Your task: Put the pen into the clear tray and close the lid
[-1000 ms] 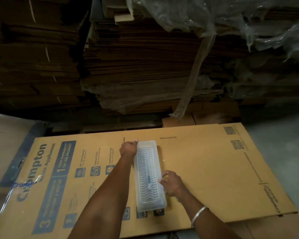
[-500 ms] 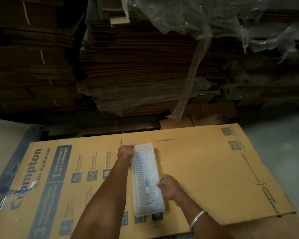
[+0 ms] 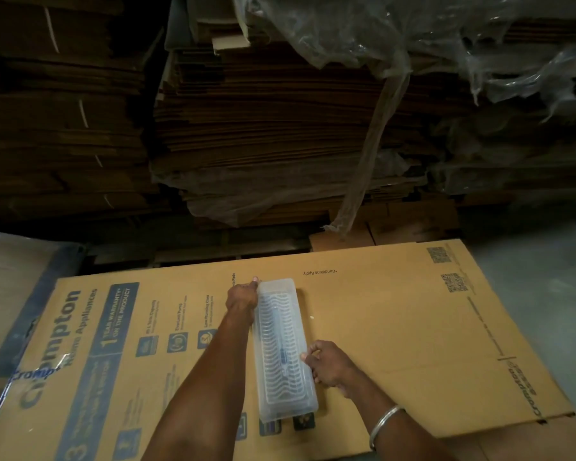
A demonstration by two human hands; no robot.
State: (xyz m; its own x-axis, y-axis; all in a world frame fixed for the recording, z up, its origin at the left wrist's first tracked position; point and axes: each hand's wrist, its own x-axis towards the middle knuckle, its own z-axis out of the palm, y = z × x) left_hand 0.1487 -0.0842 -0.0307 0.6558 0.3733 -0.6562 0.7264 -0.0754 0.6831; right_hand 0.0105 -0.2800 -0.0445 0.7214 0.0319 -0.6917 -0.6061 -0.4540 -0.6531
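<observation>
Dim, murky background, soft focus, warped edges

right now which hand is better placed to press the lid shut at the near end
The right hand: it sits at the clear tray's near half, fingers on the lid edge. The left hand is at the far corner.

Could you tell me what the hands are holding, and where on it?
The clear tray: left hand at its far-left corner, right hand on its right long edge.
</observation>
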